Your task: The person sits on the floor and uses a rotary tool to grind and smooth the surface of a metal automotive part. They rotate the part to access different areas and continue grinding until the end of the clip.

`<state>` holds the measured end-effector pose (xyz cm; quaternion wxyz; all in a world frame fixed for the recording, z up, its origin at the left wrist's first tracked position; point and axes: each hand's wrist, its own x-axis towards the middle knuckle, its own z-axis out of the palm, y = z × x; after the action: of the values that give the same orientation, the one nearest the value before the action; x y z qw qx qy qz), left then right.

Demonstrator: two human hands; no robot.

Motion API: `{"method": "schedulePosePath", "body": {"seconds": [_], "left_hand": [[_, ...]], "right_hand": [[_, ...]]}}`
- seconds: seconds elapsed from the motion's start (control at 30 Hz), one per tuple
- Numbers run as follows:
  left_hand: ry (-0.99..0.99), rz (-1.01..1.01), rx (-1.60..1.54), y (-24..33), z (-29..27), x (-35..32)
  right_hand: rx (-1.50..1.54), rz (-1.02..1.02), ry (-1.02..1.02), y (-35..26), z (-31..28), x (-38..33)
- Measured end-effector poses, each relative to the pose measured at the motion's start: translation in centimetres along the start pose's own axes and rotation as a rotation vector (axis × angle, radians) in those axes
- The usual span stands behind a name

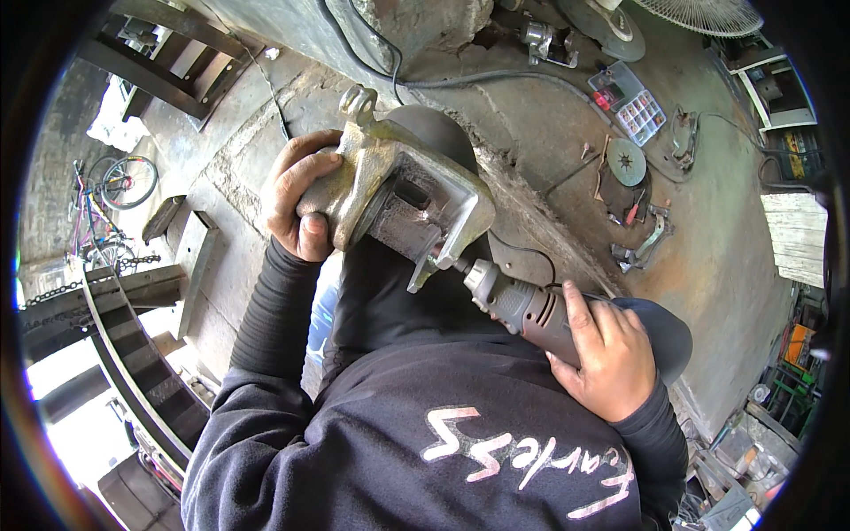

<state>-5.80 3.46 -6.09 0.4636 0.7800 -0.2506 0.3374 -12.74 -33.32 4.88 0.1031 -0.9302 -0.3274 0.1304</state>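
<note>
A scuffed concrete floor [735, 265] with a raised edge [567, 226] running across it holds a scatter of workshop gear. At upper right, a clear compartment box [627, 81] lies open, with small parts in its sections, near a loose metal fitting [683, 140]. A round disc [627, 162] rests partly over a dark flat piece [607, 188], close to a red-handled tool [631, 214] and metal brackets [649, 244]. A grey hose [496, 78] trails along the ground, while a steel channel [197, 265] lies at left.
</note>
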Motion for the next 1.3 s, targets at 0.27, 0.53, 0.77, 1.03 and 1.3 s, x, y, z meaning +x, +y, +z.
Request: {"method": "schedulePosePath", "body": {"seconds": [0.27, 0.53, 0.77, 1.03, 1.3], "left_hand": [[-0.014, 0.012, 0.022, 0.2, -0.1, 0.2], [-0.004, 0.025, 0.037, 0.3, 0.0, 0.4], [-0.010, 0.017, 0.038, 0.4, 0.0, 0.4], [-0.020, 0.009, 0.030, 0.5, 0.0, 0.4], [-0.012, 0.019, 0.031, 0.4, -0.1, 0.1]], "right_hand": [[-0.038, 0.016, -0.050, -0.6, -1.3, -0.1], [-0.070, 0.003, -0.038, -0.7, -2.0, 0.0], [-0.083, 0.025, -0.062, -0.7, -2.4, 0.0], [-0.077, 0.021, -0.038, -0.7, -2.3, 0.3], [0.015, 0.008, -0.065, 0.0, -1.6, 0.0]]}}
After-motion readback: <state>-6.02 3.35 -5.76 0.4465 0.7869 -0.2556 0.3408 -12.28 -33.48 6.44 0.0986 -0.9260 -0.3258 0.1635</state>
